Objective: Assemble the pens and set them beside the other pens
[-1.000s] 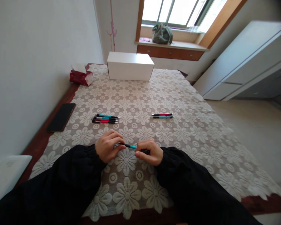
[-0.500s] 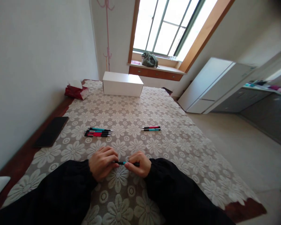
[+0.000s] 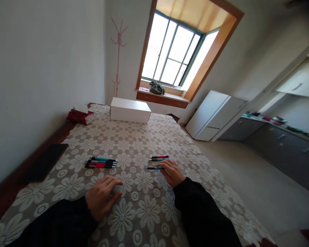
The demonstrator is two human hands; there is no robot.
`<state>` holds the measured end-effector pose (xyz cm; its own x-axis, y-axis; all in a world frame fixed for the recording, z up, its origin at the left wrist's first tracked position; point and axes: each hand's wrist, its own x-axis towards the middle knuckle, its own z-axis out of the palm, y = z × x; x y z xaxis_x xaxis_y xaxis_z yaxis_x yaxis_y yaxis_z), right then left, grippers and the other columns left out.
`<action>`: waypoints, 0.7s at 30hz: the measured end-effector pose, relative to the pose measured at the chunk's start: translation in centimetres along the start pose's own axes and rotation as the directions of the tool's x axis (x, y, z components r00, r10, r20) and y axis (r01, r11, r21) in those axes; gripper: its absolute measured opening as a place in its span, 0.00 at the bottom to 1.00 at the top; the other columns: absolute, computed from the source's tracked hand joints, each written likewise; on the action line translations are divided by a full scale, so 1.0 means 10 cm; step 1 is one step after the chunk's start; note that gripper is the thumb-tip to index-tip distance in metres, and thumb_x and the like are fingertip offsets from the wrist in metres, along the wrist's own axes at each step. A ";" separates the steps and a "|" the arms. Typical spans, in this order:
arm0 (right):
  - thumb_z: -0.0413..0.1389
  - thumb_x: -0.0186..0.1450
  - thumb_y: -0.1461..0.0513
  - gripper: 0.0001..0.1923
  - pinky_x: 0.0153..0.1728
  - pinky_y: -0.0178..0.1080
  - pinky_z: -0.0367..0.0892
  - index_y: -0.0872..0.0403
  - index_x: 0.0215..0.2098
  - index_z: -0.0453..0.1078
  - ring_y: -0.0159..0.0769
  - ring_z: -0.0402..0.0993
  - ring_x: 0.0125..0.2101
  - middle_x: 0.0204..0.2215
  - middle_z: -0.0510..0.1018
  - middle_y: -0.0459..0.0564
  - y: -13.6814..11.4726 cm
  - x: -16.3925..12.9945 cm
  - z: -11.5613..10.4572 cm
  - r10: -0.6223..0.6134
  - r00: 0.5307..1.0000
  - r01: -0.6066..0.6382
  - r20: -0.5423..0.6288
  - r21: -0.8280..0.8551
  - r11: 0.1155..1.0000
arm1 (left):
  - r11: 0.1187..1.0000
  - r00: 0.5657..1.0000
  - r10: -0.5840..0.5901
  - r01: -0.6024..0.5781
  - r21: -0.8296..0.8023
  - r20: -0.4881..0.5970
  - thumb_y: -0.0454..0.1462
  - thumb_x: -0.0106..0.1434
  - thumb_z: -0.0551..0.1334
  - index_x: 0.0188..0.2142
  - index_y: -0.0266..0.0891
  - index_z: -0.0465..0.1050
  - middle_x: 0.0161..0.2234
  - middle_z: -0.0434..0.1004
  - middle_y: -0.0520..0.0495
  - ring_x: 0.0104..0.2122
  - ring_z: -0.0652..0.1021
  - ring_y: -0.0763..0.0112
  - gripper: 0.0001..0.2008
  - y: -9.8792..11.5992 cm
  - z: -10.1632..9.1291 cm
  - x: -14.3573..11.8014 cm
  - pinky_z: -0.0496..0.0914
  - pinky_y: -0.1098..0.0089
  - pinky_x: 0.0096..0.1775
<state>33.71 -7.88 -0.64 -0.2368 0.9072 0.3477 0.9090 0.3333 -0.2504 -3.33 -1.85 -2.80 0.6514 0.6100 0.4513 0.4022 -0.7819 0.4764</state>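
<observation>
Lace with big white flowers covers the tabletop [image 3: 134, 144], and on it the teal pen [image 3: 154, 168] now lies flat, just this side of the pair of pens [image 3: 159, 158] on the right. A second ago both hands held that pen between them near the front edge; now they have parted. The right hand [image 3: 173, 172] has reached out with it, fingertips resting at the pen's near end, fingers loose rather than clenched. The left hand [image 3: 102, 196] has let go and lies open, palm down on the lace. Left of it sits the bunch of pens [image 3: 101, 162], unmoved. Farther off are a dark phone [image 3: 42, 166], a red tissue pack [image 3: 80, 116] and a white box [image 3: 130, 109]; the view has tilted up towards the window [image 3: 173, 55].
</observation>
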 end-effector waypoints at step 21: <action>0.44 0.75 0.60 0.25 0.64 0.52 0.60 0.48 0.68 0.65 0.47 0.65 0.64 0.64 0.71 0.55 0.49 0.26 0.31 0.153 0.981 -0.102 0.121 -0.348 0.932 | 1.000 1.000 -0.001 0.001 -0.010 0.010 0.36 0.65 0.62 0.43 0.43 0.76 0.43 0.81 0.47 0.46 0.78 0.59 0.07 -0.03 0.10 -0.02 0.71 0.60 0.47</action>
<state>36.48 -3.13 -3.79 -0.1347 0.9719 0.1930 0.9907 0.1283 0.0453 -2.92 -1.88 -3.78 0.6576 0.6094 0.4430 0.3965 -0.7799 0.4842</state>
